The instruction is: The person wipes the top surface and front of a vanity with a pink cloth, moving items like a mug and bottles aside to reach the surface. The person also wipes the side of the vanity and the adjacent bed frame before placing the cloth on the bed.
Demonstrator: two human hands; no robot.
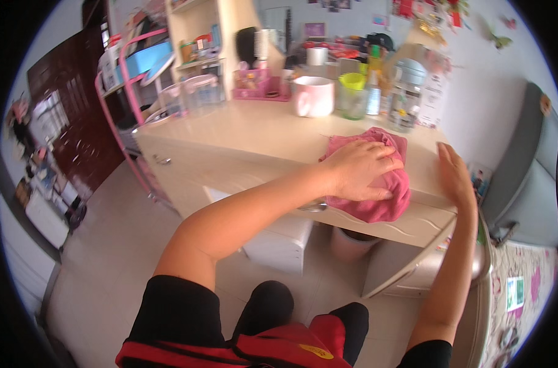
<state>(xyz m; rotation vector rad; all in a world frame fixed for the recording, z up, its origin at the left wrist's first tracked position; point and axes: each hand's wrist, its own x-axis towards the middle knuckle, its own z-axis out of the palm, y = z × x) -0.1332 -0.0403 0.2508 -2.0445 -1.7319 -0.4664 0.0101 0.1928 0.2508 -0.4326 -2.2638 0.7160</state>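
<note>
My left hand (361, 170) lies palm down on a bunched pink cloth (394, 204), fingers spread over it. The cloth rests on the pale wooden top of a dressing table (251, 126) and hangs over its front edge. At the table's right end is my right hand (456, 177), slightly blurred, with fingers extended and nothing visible in it. Whether it touches the table edge I cannot tell. Behind the cloth stand a pink and white mug (313, 96), a green tumbler (353, 99) and a clear lidded bottle (405, 99).
A pink organizer (262, 89) with brushes stands at the table's back. Left of the table is a pink-framed trolley (127, 87). Underneath are a white stool (279, 244) and a bin (350, 246). A grey padded headboard (520, 170) and patterned bedding (529, 285) lie right.
</note>
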